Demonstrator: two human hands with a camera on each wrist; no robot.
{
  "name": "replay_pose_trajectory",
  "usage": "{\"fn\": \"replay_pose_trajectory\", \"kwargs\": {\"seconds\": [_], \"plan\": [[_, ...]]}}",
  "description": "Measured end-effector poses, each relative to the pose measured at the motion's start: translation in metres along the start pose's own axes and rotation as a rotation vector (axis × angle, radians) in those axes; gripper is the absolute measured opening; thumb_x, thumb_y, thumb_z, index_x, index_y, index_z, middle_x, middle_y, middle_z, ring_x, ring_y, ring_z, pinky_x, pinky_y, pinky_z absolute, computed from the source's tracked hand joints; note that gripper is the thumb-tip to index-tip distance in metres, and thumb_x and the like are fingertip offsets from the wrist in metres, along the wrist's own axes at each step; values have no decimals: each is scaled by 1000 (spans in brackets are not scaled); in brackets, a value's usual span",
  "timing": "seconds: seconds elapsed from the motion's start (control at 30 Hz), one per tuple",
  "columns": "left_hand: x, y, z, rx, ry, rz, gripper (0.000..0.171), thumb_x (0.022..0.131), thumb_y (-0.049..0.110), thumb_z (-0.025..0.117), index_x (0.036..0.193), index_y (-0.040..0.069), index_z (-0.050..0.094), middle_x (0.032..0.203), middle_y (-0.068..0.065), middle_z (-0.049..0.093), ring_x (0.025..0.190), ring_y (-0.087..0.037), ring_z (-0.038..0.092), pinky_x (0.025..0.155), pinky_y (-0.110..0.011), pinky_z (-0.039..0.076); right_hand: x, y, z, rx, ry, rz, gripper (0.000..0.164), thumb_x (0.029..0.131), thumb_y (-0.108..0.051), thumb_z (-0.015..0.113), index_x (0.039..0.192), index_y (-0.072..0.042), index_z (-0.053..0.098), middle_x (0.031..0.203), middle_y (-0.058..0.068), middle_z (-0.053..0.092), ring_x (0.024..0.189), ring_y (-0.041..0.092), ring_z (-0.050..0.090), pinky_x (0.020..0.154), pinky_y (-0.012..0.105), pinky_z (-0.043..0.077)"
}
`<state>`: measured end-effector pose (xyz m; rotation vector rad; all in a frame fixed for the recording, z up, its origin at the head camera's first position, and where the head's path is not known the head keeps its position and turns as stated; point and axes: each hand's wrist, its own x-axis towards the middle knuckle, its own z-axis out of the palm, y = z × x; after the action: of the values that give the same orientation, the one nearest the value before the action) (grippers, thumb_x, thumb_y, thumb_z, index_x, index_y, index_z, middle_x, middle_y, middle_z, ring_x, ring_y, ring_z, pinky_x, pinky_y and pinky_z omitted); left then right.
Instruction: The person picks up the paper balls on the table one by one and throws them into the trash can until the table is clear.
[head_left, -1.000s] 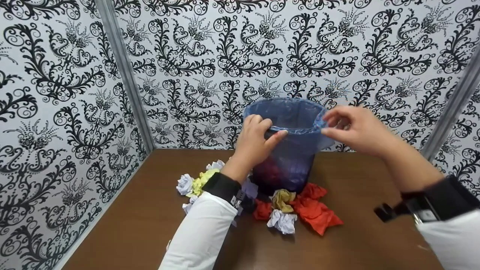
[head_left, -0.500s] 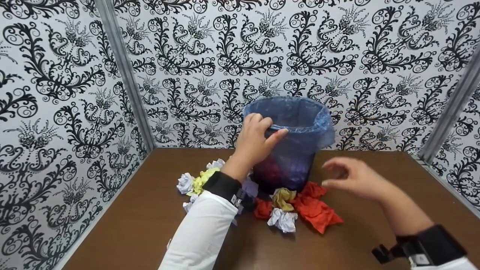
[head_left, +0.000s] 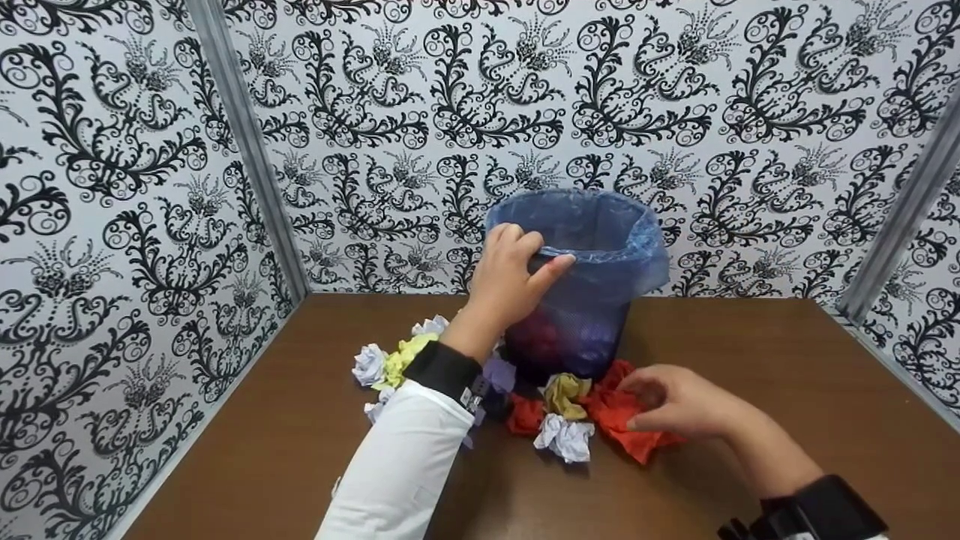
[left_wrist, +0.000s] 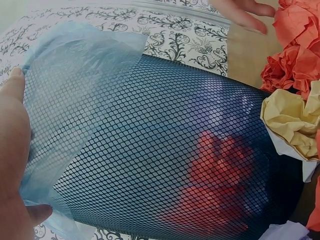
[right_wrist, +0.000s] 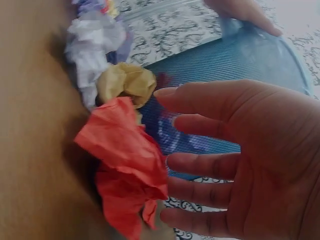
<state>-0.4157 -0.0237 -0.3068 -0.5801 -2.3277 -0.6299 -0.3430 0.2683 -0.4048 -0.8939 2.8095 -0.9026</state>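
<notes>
A dark mesh wastebasket (head_left: 570,345) stands on the table, lined with a blue plastic bag (head_left: 646,259) folded over its rim. My left hand (head_left: 504,276) grips the near left of the rim, thumb outside over the bag. Through the mesh, red and purple crumpled paper (left_wrist: 215,175) shows inside. My right hand (head_left: 686,401) hovers by a crumpled red paper (right_wrist: 125,150) right of the basket, fingers spread and loosely bent. In the right wrist view nothing lies between thumb and fingers; whether the fingertips touch the paper I cannot tell.
Crumpled papers lie around the basket's foot: a tan one (head_left: 565,396), a white one (head_left: 566,437), a smaller red one (head_left: 526,415). Left of my left arm are yellow (head_left: 409,356) and white paper balls (head_left: 370,365). Patterned wall panels (head_left: 390,112) enclose the table (head_left: 262,450).
My right hand has left the bag at the rim's right side and come down to the red paper. My left hand stays on the rim.
</notes>
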Motion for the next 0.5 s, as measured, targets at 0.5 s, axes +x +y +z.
{"fn": "replay_pose_trajectory", "kwargs": {"seconds": [0.5], "plan": [[0,1,2,6,-17,-22,57,94,76,46,93,20,57,101,0,49,124,-22,46,98,-40,49,-5,12,17,-53,-7,30,47,68,-28,89,110,-15,72,102,-2,69,89,9,58,78,22,49]]}}
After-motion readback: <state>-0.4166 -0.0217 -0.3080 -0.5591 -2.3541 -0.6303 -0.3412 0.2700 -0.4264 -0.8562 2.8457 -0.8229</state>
